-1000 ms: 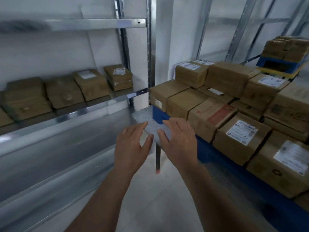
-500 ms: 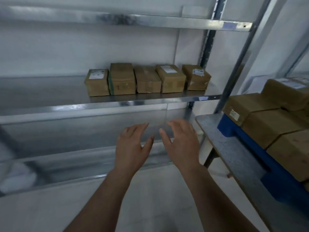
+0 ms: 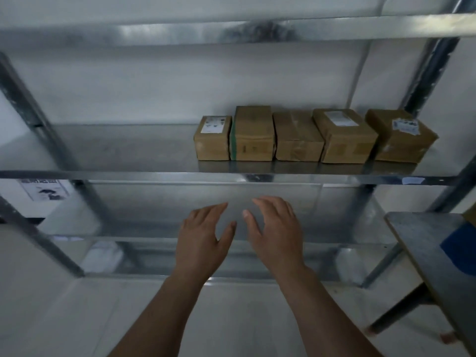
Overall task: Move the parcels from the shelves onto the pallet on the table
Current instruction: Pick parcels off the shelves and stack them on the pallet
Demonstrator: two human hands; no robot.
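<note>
Several brown cardboard parcels stand in a row on the right half of the middle metal shelf [image 3: 103, 173]: a small labelled parcel [image 3: 212, 139] at the left, a taller one with a green band [image 3: 253, 135], a taped one [image 3: 297, 137], a labelled one [image 3: 343, 137] and a tilted one [image 3: 400, 137] at the right. My left hand [image 3: 203, 240] and my right hand [image 3: 277, 233] are held out side by side below that shelf, fingers spread, holding nothing. A corner of the blue pallet [image 3: 461, 251] shows on the grey table [image 3: 422, 243] at the right edge.
The metal rack has an upper shelf [image 3: 231, 32] and lower shelves [image 3: 206, 275] with no parcels on them. Upright posts [image 3: 427, 70] frame the rack. A printed paper [image 3: 45, 189] hangs at the left. Pale floor lies below.
My view has swung left from the loaded pallet to face the rack. The parcels on the shelf now sit straight ahead. Both hands stay empty and spread.
</note>
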